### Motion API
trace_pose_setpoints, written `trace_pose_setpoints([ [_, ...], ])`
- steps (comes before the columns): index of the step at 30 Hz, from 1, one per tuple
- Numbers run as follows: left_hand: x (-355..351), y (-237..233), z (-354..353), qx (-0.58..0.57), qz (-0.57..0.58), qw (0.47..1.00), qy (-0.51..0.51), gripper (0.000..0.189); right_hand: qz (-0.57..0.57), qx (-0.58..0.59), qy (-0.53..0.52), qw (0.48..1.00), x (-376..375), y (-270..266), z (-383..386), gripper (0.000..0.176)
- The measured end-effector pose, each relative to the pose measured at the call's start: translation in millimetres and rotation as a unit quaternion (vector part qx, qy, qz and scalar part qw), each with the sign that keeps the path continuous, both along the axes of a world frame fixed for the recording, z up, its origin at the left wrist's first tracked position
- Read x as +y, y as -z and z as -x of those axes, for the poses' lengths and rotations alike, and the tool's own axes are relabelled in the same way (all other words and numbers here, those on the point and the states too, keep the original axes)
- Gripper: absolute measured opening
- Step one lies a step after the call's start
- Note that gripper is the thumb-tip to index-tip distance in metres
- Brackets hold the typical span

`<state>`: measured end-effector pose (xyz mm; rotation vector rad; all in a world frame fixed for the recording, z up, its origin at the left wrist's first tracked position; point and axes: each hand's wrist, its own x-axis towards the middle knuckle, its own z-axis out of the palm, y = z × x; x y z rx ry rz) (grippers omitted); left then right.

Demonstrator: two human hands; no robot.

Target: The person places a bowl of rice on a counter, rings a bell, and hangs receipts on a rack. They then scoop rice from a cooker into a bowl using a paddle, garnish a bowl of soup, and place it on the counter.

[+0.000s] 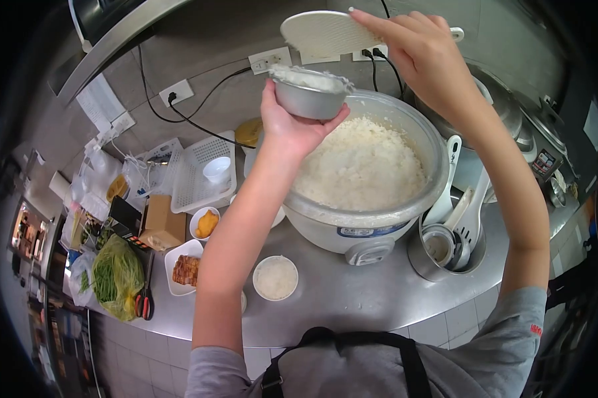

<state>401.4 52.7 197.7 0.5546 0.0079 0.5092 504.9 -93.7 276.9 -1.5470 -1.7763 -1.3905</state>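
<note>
My left hand (291,126) is wrapped round a small metal bowl (309,99) heaped with white rice (305,78). It is raised over the left rim of a large rice cooker (352,229). Cooked rice (359,166) fills much of the cooker's pot. Above and to the right, my right hand (422,56) grips a white rice paddle (325,33), its broad blade pointing left above the bowl. Paddle and bowl are apart. The paddle's handle is partly hidden behind my fingers.
A metal pot (438,265) of utensils stands right of the cooker. In front sits a bowl of rice (276,278). Leftward are a dish of browned meat (185,268), scissors (144,300), a bag of greens (116,275) and a white basket (203,169). Cords hang from wall sockets (270,60).
</note>
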Motion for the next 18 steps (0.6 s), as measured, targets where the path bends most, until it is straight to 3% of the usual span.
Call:
trace_pose_setpoints([
  [1,1,1,0,0.0,0.0,1.0,-0.001,0.055,-0.023,-0.019,-0.05,0.998,4,6,-8,0.044],
  [8,11,12,0,0.033,-0.042,0.998,0.021,0.055,0.081,-0.039,-0.029,0.996,1,38,-13,0.038],
  [15,9,11,1,0.01,-0.098,0.992,0.078,0.058,0.046,0.0,-0.015,0.999,-3,6,-6,0.046],
  [18,6,12,9,0.06,-0.05,0.994,0.072,0.061,0.094,-0.023,-0.019,0.995,4,13,-20,0.043],
])
